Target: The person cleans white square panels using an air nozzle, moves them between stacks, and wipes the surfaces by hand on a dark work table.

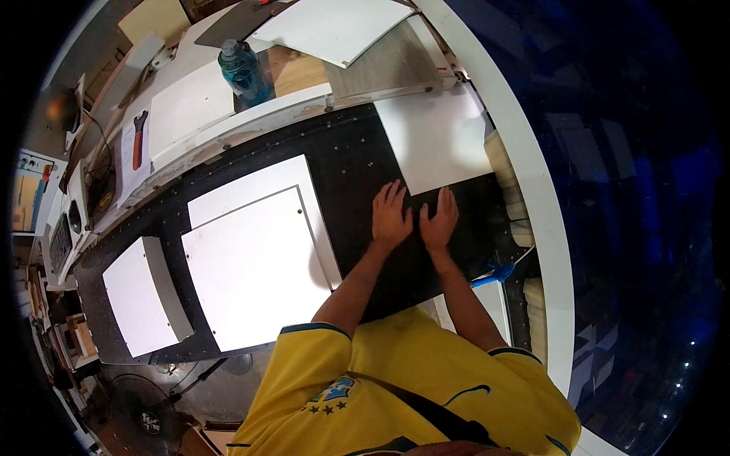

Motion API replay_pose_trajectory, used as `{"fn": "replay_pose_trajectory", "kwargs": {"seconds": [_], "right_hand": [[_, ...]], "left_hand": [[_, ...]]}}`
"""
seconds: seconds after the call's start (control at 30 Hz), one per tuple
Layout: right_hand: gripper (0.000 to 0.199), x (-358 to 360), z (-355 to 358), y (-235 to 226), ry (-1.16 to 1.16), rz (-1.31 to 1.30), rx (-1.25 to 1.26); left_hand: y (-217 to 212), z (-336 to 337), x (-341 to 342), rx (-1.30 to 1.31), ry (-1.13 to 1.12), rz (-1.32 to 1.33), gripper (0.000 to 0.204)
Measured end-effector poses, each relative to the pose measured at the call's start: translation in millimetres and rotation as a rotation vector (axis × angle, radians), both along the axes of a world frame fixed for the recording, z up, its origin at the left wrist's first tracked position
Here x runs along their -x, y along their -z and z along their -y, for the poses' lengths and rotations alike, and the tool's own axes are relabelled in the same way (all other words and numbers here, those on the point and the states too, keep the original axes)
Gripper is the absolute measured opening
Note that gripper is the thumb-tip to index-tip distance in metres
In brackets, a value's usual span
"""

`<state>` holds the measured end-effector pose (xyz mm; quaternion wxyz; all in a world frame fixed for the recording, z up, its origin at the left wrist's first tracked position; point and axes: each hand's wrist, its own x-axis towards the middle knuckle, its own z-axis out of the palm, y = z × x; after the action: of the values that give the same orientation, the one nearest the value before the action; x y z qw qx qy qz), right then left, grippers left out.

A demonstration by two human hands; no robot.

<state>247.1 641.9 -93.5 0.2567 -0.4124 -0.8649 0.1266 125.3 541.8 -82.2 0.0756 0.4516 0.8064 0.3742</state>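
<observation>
A white panel [437,144] lies on the black work surface [348,152], in front of my hands. My left hand [390,219] rests palm down beside the panel's near left corner, fingers stretched forward. Close to its right, my right hand [439,222] has straight fingers with the tips at the panel's near edge. Whether the fingertips press on that edge, I cannot tell. Neither hand grips anything. To the left, a white panel with small holes [251,266] overlaps another white panel [251,190]. Farther left lies a narrow white board stack [141,296].
A blue bottle [245,74] stands beyond the surface, near a red-handled wrench [139,140] on paper. Another white panel [334,30] lies at the far side. A white curved frame [544,228] runs along the right. A blue-bristled brush [494,273] is near my right forearm.
</observation>
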Motion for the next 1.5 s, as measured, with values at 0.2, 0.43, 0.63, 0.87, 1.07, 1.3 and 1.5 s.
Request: {"fn": "replay_pose_trajectory", "kwargs": {"seconds": [0.2, 0.43, 0.63, 0.87, 1.07, 1.3, 1.5], "right_hand": [[0.079, 1.6, 14.0, -5.1, -0.087, 0.080, 0.029], [0.077, 2.4, 13.5, 0.6, -0.088, 0.115, -0.004], [0.077, -3.6, 14.1, 1.6, -0.088, 0.089, -0.006], [0.083, 2.6, 17.0, -0.7, -0.099, 0.040, 0.059], [0.059, -46.3, -27.0, 24.7, -0.233, -0.411, 0.424], [0.026, -99.0, 107.1, -6.8, -0.146, -0.600, 0.796], [0.024, -146.3, 225.9, -1.3, -0.158, -0.419, 0.501]], "left_hand": [[-0.1, 0.7, -2.9, -0.008, 0.038, -0.041, 0.054], [3.2, 0.6, -2.1, -0.033, 0.033, -0.109, 0.047], [1.7, -0.6, -4.9, -0.012, 0.051, -0.110, 0.046], [16.6, 12.8, 7.9, -0.004, 0.135, -0.159, 0.050], [-26.1, 60.5, -44.3, 0.192, 0.451, -0.057, 0.037], [-52.2, 179.6, -113.5, 0.636, 0.555, -0.204, 0.048], [-18.4, 221.9, -157.9, 0.681, 0.468, -0.438, 0.068]]}}
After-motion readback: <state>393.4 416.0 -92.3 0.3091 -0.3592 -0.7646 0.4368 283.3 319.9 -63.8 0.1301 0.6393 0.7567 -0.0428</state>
